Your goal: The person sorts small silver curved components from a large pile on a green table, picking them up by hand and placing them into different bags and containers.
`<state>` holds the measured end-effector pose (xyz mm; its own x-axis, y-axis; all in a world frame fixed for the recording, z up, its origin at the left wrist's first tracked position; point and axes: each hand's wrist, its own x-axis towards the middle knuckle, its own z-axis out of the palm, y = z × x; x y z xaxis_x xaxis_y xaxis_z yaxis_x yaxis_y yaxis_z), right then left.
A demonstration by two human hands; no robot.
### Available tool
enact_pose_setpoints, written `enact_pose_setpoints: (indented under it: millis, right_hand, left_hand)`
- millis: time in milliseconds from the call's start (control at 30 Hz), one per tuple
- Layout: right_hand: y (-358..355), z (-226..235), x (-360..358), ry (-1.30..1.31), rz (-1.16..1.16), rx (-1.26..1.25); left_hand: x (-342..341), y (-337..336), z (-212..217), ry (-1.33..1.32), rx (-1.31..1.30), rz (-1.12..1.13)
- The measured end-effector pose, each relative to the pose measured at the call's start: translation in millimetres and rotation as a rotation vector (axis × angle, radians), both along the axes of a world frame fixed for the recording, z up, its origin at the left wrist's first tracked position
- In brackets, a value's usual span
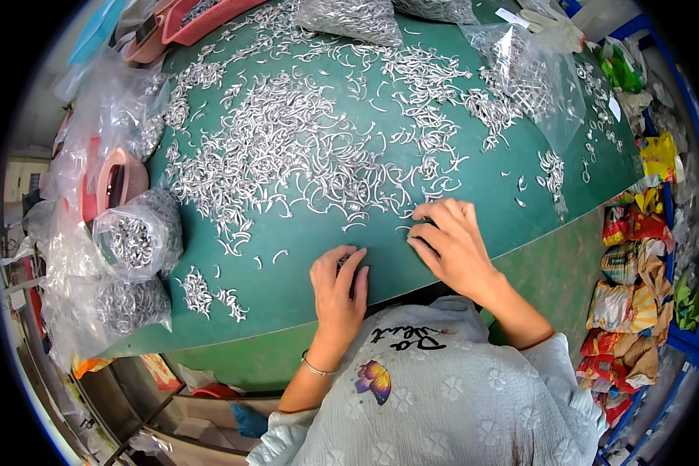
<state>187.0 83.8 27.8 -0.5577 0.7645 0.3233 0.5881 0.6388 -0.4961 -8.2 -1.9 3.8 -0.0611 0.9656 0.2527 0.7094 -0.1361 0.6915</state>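
Along the near edge of the green table, my left hand [338, 289] is closed, its fingers curled down and the thumb bent in. Something small and dark shows between its fingers, too hidden to name. To its right, my right hand [454, 242] rests low over the tabletop with bent fingers spread apart. A single curved metal piece [402, 229] lies by its fingertips. Beyond both hands spreads a wide heap of small, silvery, curved metal pieces [276, 128]. One more curved piece [355, 226] lies between the hands and the heap.
Clear bags [136, 233] of metal pieces stand at the left, around a pink container [132, 172]. Further bags [349, 19] and a red tray [202, 23] sit at the far side. Another bag [532, 85] lies far right. Colourful packages [621, 303] fill a blue rack.
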Motion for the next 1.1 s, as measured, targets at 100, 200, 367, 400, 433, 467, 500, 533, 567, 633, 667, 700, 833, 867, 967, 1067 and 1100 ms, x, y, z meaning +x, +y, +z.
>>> enact_pose_setpoints:
  millis: [100,200,367,400,433,467,500,533,567,633,667,700,833,867,967,1067,1100]
  right_hand:
    - [7.3,-9.3,16.8,-0.057,-0.213,0.094]
    - [10.9,-3.0,36.1,-0.077,-0.371,0.132]
    - [-12.6,-14.9,-6.2,0.110,0.027,0.064]
    - [-13.9,-19.3,-16.8,0.124,0.041,0.053]
    - [-14.3,-21.4,-21.7,0.137,0.054,0.042]
    - [-11.5,-20.5,-19.0,0.147,0.014,0.049]
    - [-6.2,-18.4,-13.0,0.156,-0.028,0.056]
    - [-3.4,-17.2,-8.2,0.165,-0.069,0.063]
    - [-3.7,-17.0,-3.7,0.153,-0.087,0.060]
    - [-4.7,-16.9,2.7,0.128,-0.121,0.053]
    - [-7.9,-16.5,-1.6,0.138,-0.063,0.063]
    - [-11.6,-17.1,-8.4,0.142,-0.002,0.044]
    - [-22.2,-28.9,-37.0,0.115,0.145,0.058]
    - [-22.9,-31.1,-41.4,0.112,0.155,0.056]
    - [-20.1,-27.5,-36.4,0.149,0.146,-0.007]
    - [-6.2,-18.4,7.1,0.191,-0.009,0.054]
    - [0.7,-18.8,28.5,0.150,-0.142,0.107]
  left_hand:
    - [-1.6,-3.7,-4.2,-0.029,0.002,0.013]
    - [-2.3,-4.4,-5.6,-0.016,0.010,0.015]
    - [5.6,1.5,-0.5,-0.044,-0.017,-0.004]
    - [6.3,1.6,0.0,-0.052,-0.025,-0.003]
    - [6.3,1.7,-0.2,-0.058,-0.021,-0.003]
    - [5.8,-0.2,-2.1,-0.067,-0.015,0.005]
    - [5.3,-1.6,-3.2,-0.076,-0.010,0.013]
    - [4.6,-2.5,-2.9,-0.062,-0.008,0.018]
    - [5.3,-3.6,-2.5,-0.053,-0.008,0.023]
    - [6.3,-3.6,-1.7,-0.034,-0.008,0.027]
    - [6.8,-2.1,-0.7,-0.026,-0.007,0.016]
    - [7.2,-0.3,0.6,-0.013,-0.008,0.006]
    - [6.8,-2.3,-3.5,-0.088,-0.020,0.015]
    - [6.5,-2.3,-3.9,-0.095,-0.020,0.011]
    - [6.3,-0.3,-2.5,-0.063,-0.028,-0.028]
    - [9.0,2.1,7.1,0.034,-0.039,-0.069]
    - [10.2,0.9,8.8,0.075,-0.044,-0.072]
